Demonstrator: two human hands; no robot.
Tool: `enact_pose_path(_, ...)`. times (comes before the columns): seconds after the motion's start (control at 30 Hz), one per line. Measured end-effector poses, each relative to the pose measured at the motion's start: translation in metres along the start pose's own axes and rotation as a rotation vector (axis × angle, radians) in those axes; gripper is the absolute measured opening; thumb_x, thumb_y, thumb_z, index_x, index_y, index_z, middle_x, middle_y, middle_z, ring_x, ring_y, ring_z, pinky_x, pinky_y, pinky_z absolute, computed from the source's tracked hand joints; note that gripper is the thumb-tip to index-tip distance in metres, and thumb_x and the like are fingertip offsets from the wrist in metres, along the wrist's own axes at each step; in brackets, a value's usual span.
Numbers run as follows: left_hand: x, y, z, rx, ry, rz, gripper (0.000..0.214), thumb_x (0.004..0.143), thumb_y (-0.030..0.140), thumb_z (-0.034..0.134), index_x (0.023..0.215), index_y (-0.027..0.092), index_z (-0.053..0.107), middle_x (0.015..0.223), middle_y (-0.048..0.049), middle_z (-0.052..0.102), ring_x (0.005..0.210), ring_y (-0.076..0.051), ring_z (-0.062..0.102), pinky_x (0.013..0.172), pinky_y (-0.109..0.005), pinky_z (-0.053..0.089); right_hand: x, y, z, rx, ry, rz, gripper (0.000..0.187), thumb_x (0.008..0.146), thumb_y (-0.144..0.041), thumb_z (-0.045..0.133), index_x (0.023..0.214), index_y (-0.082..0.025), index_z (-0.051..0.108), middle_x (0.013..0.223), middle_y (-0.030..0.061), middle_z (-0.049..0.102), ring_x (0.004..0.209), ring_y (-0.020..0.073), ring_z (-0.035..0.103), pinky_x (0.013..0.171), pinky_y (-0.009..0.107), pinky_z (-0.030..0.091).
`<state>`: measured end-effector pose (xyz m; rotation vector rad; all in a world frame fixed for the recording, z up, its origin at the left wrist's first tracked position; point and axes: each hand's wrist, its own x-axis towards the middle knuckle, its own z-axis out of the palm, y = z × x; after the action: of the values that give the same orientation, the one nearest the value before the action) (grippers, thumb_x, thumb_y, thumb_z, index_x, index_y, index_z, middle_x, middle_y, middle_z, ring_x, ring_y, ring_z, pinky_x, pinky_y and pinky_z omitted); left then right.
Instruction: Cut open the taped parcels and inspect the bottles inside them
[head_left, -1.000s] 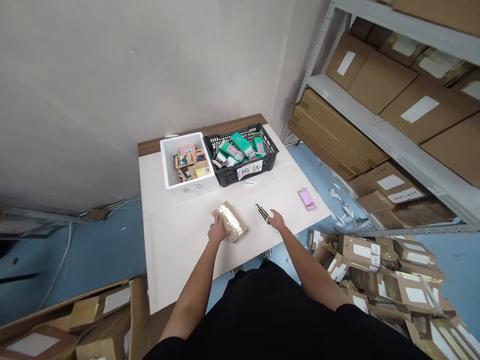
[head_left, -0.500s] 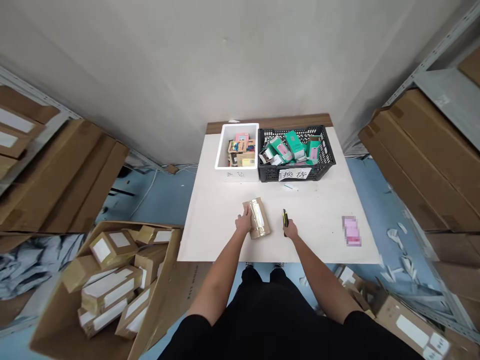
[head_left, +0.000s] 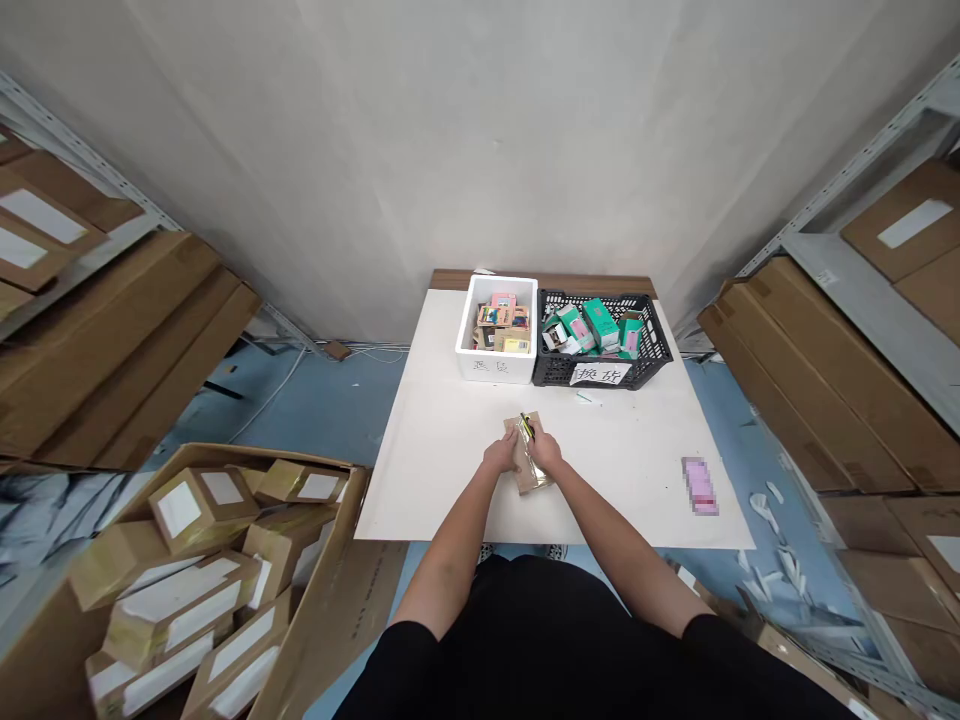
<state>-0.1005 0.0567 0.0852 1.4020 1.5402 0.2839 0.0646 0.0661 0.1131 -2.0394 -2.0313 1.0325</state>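
A small brown cardboard parcel (head_left: pixel 532 476) with shiny clear tape lies near the front of the white table (head_left: pixel 450 450). My left hand (head_left: pixel 501 455) is closed against its left side and holds it down. In my right hand (head_left: pixel 545 451) is a yellow-and-black utility knife (head_left: pixel 526 427), its tip pointing away from me over the far end of the parcel.
At the back of the table stand a white foam box (head_left: pixel 496 331) of small packets and a black crate (head_left: pixel 600 340) of green boxes. A pink item (head_left: pixel 700 485) lies at the right. An open carton of parcels (head_left: pixel 202 560) sits on the floor to the left; shelves of cartons stand on both sides.
My right hand picked the utility knife up off the table and brought it left onto the parcel. My left hand stayed on the parcel. The view swung left.
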Motion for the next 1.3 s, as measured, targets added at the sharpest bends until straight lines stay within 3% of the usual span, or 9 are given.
enact_pose_path(0.13, -0.001, -0.008, -0.003, -0.061, 0.044, 0.049, 0.129, 0.033, 0.052, 0.103, 0.151, 0.035, 0.054, 0.173, -0.0135, 0.036, 0.136, -0.042, 0.062, 0.108, -0.044, 0.052, -0.003, -0.005, 0.0, -0.084, 0.0, 0.025, 0.055, 0.103, -0.027, 0.052, 0.158, -0.029, 0.047, 0.118, 0.0121, 0.078, 0.105, 0.0289, 0.074, 0.089, 0.033, 0.049)
enact_pose_path(0.27, -0.001, -0.013, -0.003, -0.055, 0.002, 0.078, 0.128, 0.034, 0.049, 0.103, 0.151, 0.037, 0.053, 0.174, -0.0115, 0.034, 0.139, -0.042, 0.059, 0.109, -0.045, 0.051, -0.011, -0.01, 0.004, -0.114, 0.012, 0.062, 0.056, 0.104, -0.028, 0.052, 0.16, -0.029, 0.044, 0.122, 0.0115, 0.077, 0.107, 0.0283, 0.074, 0.09, 0.033, 0.049)
enact_pose_path(0.47, -0.002, -0.02, -0.007, -0.023, -0.025, 0.096, 0.117, 0.044, 0.052, 0.1, 0.151, 0.039, 0.054, 0.175, -0.0062, 0.033, 0.141, -0.041, 0.055, 0.109, -0.045, 0.05, -0.024, -0.013, 0.018, -0.132, -0.012, 0.108, 0.057, 0.105, -0.027, 0.048, 0.162, -0.03, 0.041, 0.121, 0.0117, 0.076, 0.107, 0.029, 0.074, 0.087, 0.035, 0.051)
enact_pose_path(0.63, -0.005, -0.022, -0.007, -0.003, 0.008, 0.121, 0.115, 0.047, 0.061, 0.098, 0.151, 0.038, 0.055, 0.176, -0.0054, 0.031, 0.139, -0.043, 0.053, 0.11, -0.049, 0.049, -0.04, -0.02, 0.025, -0.233, -0.041, 0.154, 0.076, 0.095, -0.035, 0.071, 0.163, -0.027, 0.037, 0.12, 0.0158, 0.076, 0.109, 0.033, 0.074, 0.087, 0.036, 0.051)
enact_pose_path(0.7, -0.005, -0.022, -0.008, 0.077, -0.013, 0.11, 0.116, 0.052, 0.066, 0.095, 0.156, 0.038, 0.05, 0.178, -0.0043, 0.026, 0.139, -0.043, 0.052, 0.11, -0.05, 0.048, -0.048, -0.024, 0.024, -0.275, -0.062, 0.179, 0.077, 0.096, -0.04, 0.072, 0.163, -0.026, 0.036, 0.121, 0.0173, 0.075, 0.11, 0.0335, 0.073, 0.086, 0.036, 0.051)
enact_pose_path(0.8, -0.004, -0.019, -0.011, 0.331, -0.103, 0.105, 0.118, 0.066, 0.071, 0.084, 0.166, 0.041, 0.03, 0.181, 0.0, 0.014, 0.139, -0.042, 0.051, 0.108, -0.05, 0.049, -0.063, -0.029, 0.016, -0.303, -0.125, 0.197, 0.069, 0.101, -0.045, 0.063, 0.162, -0.026, 0.037, 0.123, 0.0167, 0.075, 0.112, 0.0329, 0.073, 0.085, 0.036, 0.051)
enact_pose_path(0.93, -0.003, -0.016, -0.013, 0.595, -0.152, 0.11, 0.114, 0.08, 0.065, 0.076, 0.17, 0.046, 0.008, 0.181, 0.0059, 0.002, 0.136, -0.039, 0.052, 0.102, -0.047, 0.053, -0.091, -0.025, 0.003, -0.334, -0.228, 0.211, 0.066, 0.1, -0.034, 0.061, 0.161, -0.027, 0.037, 0.127, 0.0158, 0.074, 0.114, 0.0329, 0.072, 0.084, 0.036, 0.053)
enact_pose_path(1.13, -0.005, -0.011, -0.007, 0.668, -0.13, 0.115, 0.111, 0.083, 0.065, 0.072, 0.17, 0.047, 0.006, 0.181, 0.0072, 0.002, 0.138, -0.04, 0.049, 0.099, -0.046, 0.053, -0.133, -0.016, -0.001, -0.382, -0.326, 0.253, 0.071, 0.092, -0.015, 0.06, 0.16, -0.025, 0.041, 0.124, 0.019, 0.074, 0.111, 0.035, 0.074, 0.081, 0.038, 0.055)
enact_pose_path(1.3, -0.003, -0.009, -0.007, 0.73, -0.143, 0.108, 0.103, 0.085, 0.064, 0.07, 0.17, 0.046, 0.014, 0.181, 0.0064, 0.002, 0.139, -0.04, 0.047, 0.101, -0.048, 0.052, -0.147, -0.002, -0.014, -0.317, -0.291, 0.216, 0.061, 0.089, -0.012, 0.059, 0.149, -0.026, 0.054, 0.118, 0.0167, 0.076, 0.106, 0.0348, 0.075, 0.078, 0.036, 0.054)
